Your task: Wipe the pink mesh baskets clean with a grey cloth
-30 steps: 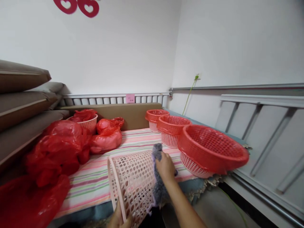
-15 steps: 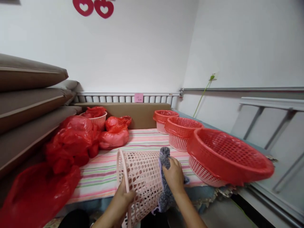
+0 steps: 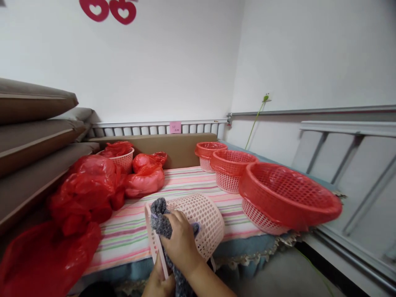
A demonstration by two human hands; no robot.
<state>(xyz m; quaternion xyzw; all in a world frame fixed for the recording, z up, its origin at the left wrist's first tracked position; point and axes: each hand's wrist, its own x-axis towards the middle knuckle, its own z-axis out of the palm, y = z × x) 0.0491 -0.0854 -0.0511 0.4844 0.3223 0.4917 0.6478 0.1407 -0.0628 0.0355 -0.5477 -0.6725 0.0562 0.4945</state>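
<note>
A light pink perforated basket (image 3: pixel 206 222) lies on its side at the bed's near edge, its open rim facing left. Low on that rim, my left hand (image 3: pixel 159 280) is closed with the thumb over the edge. My right hand (image 3: pixel 181 239) has its fingers wrapped round a grey fuzzy cloth (image 3: pixel 159 214), pressing it on the basket's side by the rim. Part of the cloth hangs below, between my hands. Its fingertips are partly hidden by the cloth.
Three baskets lined with red bags, the nearest largest (image 3: pixel 287 198), stand at the right. Red plastic bags (image 3: pixel 89 185) and another pink basket (image 3: pixel 125 161) are at the left, beside stacked cushions (image 3: pixel 34 132). A striped sheet (image 3: pixel 130 231) covers the bed.
My right hand and the cloth have moved left from the basket's base end to its rim. The basket has turned slightly, and the view has shifted a little to the right.
</note>
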